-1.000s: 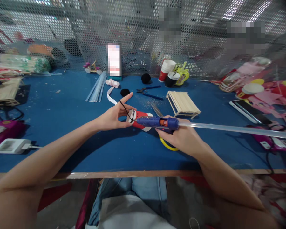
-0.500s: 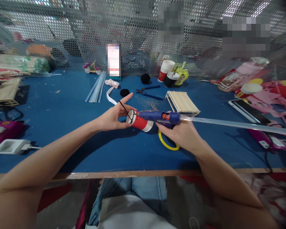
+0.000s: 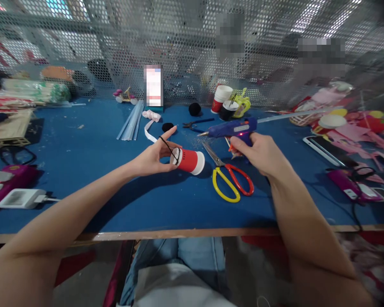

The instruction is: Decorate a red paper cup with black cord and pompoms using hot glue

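A red and white paper cup (image 3: 189, 161) lies on its side in my left hand (image 3: 155, 157), whose fingers and thumb hold its left end. A thin black cord (image 3: 167, 145) crosses that end. My right hand (image 3: 254, 151) is wrapped round the handle of a blue glue gun (image 3: 232, 128), up and to the right of the cup. The gun's nozzle points left, apart from the cup, and a clear glue stick sticks out of its rear. Scissors (image 3: 225, 166) with one yellow and one red handle lie open on the blue table between the cup and my right hand.
Pliers (image 3: 198, 124), two black pompoms (image 3: 195, 109), white ribbon (image 3: 149, 132) and glue sticks (image 3: 131, 121) lie further back. A phone (image 3: 153, 87) stands near the mesh. Stacked cups (image 3: 222, 96) are behind the gun. At right are another phone (image 3: 329, 151) and a purple power strip (image 3: 353, 186).
My right hand has moved the glue gun up and to the right, off the cup. The scissors are now uncovered. My left hand keeps the cup in nearly the same place.
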Demonstrator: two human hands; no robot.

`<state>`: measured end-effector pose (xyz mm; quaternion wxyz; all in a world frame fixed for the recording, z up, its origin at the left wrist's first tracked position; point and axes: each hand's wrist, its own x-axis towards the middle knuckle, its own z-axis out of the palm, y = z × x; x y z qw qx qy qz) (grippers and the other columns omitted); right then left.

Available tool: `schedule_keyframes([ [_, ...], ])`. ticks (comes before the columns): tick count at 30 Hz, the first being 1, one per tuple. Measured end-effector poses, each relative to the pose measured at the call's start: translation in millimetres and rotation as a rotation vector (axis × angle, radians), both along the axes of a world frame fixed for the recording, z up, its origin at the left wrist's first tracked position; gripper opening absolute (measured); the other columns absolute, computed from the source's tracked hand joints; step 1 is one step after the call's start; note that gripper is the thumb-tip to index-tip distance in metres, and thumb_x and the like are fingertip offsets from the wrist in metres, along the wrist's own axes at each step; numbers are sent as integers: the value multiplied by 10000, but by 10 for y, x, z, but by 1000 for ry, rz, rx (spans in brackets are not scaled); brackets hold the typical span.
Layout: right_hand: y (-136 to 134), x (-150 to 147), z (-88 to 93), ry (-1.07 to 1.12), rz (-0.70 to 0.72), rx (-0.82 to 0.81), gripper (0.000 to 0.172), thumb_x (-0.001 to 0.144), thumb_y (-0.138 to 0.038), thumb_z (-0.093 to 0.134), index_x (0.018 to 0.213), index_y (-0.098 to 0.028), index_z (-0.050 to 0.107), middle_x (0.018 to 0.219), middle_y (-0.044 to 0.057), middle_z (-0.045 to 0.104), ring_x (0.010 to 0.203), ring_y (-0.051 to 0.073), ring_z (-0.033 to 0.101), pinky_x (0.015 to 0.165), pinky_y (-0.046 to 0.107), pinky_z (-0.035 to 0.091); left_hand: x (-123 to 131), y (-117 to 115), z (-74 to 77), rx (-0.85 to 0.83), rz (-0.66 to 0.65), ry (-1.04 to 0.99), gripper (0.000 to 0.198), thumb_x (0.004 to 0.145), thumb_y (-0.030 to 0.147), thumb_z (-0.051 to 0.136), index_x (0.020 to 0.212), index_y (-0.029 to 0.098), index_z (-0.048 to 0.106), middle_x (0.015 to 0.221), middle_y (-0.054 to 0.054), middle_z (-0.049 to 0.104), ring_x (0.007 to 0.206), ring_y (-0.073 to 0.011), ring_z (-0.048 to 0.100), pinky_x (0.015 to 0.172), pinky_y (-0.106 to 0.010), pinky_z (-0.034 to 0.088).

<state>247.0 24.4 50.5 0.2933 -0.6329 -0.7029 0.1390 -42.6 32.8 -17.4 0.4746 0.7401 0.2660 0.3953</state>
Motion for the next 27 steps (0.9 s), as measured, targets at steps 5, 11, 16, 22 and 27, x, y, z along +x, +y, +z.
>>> schedule_keyframes([
  [5,399,243,20,-205,-285,4,445,803,-583,476,577,-200,502,528,67,594,589,210,592,562,311,401,0,-7,20,-17,22,3,1051,625,80,731,1455,320,132,1151,-105,604,1070,-225,603,945,-418,468],
  [11,676,398,-199,-427,-439,-130,514,787,-618,446,796,-146,651,879,183,665,852,312,621,656,377,429,6,-30,40,-25,39,38,1064,623,79,727,1455,333,114,1177,-114,590,1050,-227,613,928,-428,476],
  [16,669,396,-307,-452,-438,-121,466,791,-541,499,903,-126,678,916,180,666,867,309,611,697,396,429,10,-43,38,-29,26,16,1055,615,71,726,1452,336,140,1197,-119,584,1045,-231,615,930,-437,469],
  [22,423,170,-173,-429,-330,229,291,805,-361,550,899,-113,670,966,189,623,864,277,572,686,381,419,33,-69,61,-32,14,14,1059,623,93,734,1457,324,125,1188,-123,592,1046,-229,611,926,-423,469],
  [27,-7,-495,4,-99,384,297,237,849,-355,534,800,-162,663,775,59,610,708,155,542,671,289,411,63,-101,53,-21,-25,9,1043,658,121,723,1458,334,90,1186,-112,579,1038,-211,608,918,-390,473],
])
